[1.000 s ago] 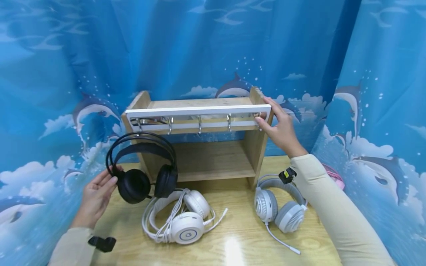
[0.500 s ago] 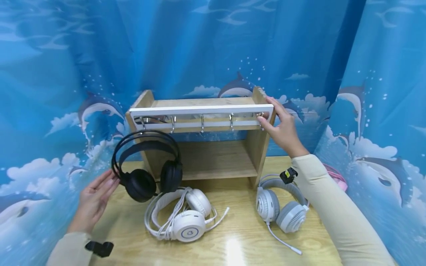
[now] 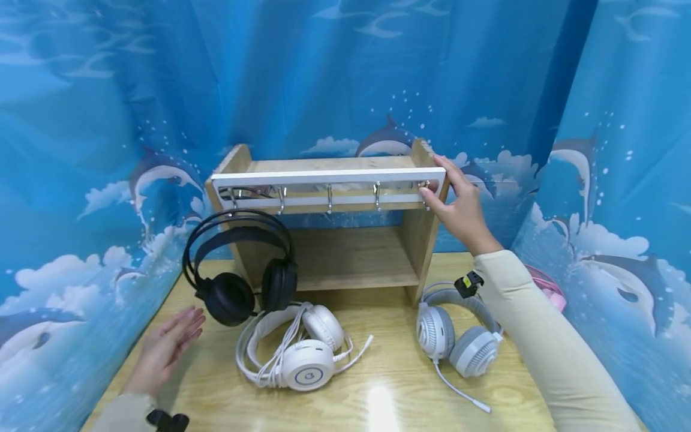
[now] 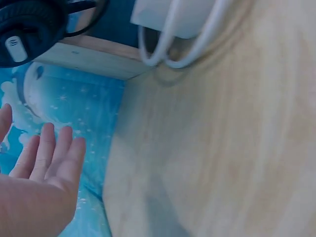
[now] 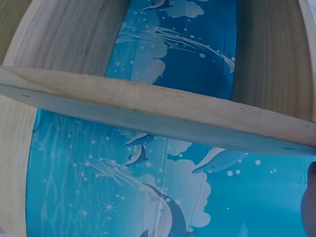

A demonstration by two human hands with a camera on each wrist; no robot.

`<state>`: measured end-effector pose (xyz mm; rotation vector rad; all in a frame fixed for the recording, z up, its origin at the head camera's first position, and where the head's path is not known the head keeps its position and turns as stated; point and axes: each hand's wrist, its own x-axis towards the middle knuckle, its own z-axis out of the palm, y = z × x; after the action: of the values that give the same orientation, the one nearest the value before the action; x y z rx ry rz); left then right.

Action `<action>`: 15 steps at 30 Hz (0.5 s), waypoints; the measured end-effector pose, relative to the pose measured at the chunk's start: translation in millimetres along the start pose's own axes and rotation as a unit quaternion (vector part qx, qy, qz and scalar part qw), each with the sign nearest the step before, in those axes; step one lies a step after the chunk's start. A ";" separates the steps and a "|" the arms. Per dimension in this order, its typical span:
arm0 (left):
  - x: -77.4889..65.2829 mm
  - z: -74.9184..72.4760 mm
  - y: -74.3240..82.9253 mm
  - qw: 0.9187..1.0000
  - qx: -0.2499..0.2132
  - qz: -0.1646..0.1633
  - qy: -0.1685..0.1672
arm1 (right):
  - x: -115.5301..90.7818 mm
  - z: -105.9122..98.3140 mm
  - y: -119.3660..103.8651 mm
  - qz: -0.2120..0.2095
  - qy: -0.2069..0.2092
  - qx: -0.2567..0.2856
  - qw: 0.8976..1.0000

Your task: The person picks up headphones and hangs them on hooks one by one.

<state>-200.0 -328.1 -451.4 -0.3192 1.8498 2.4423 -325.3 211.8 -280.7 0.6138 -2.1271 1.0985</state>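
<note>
Black headphones [image 3: 229,299] hang by their headband from the leftmost hook of a white hook rail [image 3: 329,177]. The rail runs along the upper front of a wooden shelf [image 3: 351,267]. Below and to the left of the black ear cups, my left hand [image 3: 164,351] is apart from them, its fingers straight; the left wrist view shows the bare palm [image 4: 42,197]. My right hand [image 3: 461,210] grips the shelf's upper right corner, thumb at the rail's end and fingers on the side panel [image 5: 158,106]. Only a dark bit of that hand shows in the right wrist view.
A white headset [image 3: 309,365] with bundled cable lies on the wooden table [image 3: 410,396], in front of the shelf. A white-and-grey headset [image 3: 475,351] with a boom mic lies at the right. Something pink [image 3: 553,294] is partly hidden behind the right sleeve. Blue dolphin-print curtains surround the table.
My left hand has let go of the black headphones and drawn down and away from them. They stay hanging at the rail's left end. My right hand keeps its grip on the shelf.
</note>
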 end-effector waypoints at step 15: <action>-15.2 8.9 -47.1 0.995 0.089 -0.012 0.037 | -0.2 0.9 -0.3 -0.003 0.005 0.007 1.000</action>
<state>-178.1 -305.3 -490.5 -0.4210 2.0624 2.2588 -325.3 210.9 -281.1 0.6202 -2.1099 1.1119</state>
